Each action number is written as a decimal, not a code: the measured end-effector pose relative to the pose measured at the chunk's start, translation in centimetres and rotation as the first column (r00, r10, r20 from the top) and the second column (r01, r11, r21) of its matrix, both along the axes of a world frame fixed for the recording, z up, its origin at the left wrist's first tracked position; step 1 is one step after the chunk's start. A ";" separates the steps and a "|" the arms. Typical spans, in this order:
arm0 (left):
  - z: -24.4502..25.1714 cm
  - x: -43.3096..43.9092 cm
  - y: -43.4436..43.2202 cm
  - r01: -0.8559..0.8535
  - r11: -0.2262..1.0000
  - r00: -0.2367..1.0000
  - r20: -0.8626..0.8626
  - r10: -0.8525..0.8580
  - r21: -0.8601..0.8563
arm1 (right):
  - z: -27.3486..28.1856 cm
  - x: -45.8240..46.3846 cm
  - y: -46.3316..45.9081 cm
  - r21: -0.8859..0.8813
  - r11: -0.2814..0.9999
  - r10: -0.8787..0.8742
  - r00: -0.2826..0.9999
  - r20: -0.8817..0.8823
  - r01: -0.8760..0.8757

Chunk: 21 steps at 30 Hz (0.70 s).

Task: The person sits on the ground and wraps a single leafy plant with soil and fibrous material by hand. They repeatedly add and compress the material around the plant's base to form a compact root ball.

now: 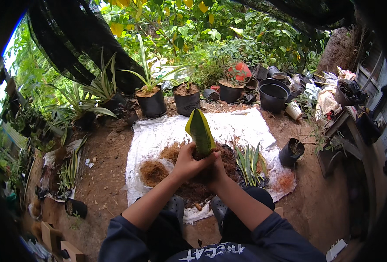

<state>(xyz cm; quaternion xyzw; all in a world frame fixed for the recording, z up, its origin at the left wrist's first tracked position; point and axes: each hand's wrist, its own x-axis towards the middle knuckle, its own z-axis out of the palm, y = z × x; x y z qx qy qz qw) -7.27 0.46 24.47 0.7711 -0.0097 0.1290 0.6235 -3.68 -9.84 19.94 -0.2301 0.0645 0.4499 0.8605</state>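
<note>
A snake plant leaf (200, 132), green with yellow margins, stands upright between my hands. My left hand (187, 160) wraps round its lower part, thumb across the front. On the other side my right hand (217, 170) closes on the base, which the fingers hide. Below them, a heap of dark soil and brown fibre (193, 191) lies on a white woven sack (246, 122). A clear plastic bag of coconut fibre (154, 173) sits left of my hands. To the right are several more snake plant leaves (251, 165).
Black grow bags with plants (151, 103) line the sack's far edge. An empty black pot (273, 95) stands behind at right, and a small black potted plant (291, 152) beside the sack. My grey clogs (219, 209) rest at its near edge. Cardboard pieces (72, 251) lie lower left.
</note>
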 end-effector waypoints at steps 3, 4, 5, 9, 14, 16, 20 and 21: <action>-0.1 0.4 -0.2 -0.024 0.994 0.999 -0.046 0.019 -0.104 | 0.1 0.4 -0.2 -0.007 1.000 -0.013 0.997 0.074 0.014; -0.2 0.5 -0.3 -0.035 0.991 0.999 -0.040 0.030 -0.126 | 0.1 0.7 0.1 0.042 0.999 -0.028 0.989 0.144 0.023; -0.3 0.6 -0.4 -0.055 0.990 0.998 -0.018 0.053 -0.130 | 0.0 0.9 0.5 0.096 0.995 -0.055 0.976 0.212 0.035; -1.1 1.5 -1.1 -0.133 0.975 0.986 0.080 0.149 -0.179 | -0.4 0.8 1.3 0.092 0.982 -0.168 0.985 0.047 0.164; -1.7 2.1 -0.8 -0.088 0.981 0.992 0.078 0.102 -0.171 | -0.2 0.6 1.6 0.077 0.970 -0.224 0.972 -0.078 0.230; -1.9 2.1 -0.8 -0.106 0.984 0.988 0.095 0.120 -0.140 | -0.2 0.7 1.5 0.052 0.978 -0.199 0.979 -0.045 0.201; -2.3 2.1 -0.9 -0.159 0.982 0.983 0.073 0.166 -0.098 | -1.6 1.1 1.5 0.181 0.971 -0.156 0.987 -0.034 0.159; -2.5 2.1 -0.8 -0.169 0.981 0.981 0.081 0.178 -0.100 | -2.2 1.1 1.6 0.185 0.973 -0.132 0.990 -0.046 0.138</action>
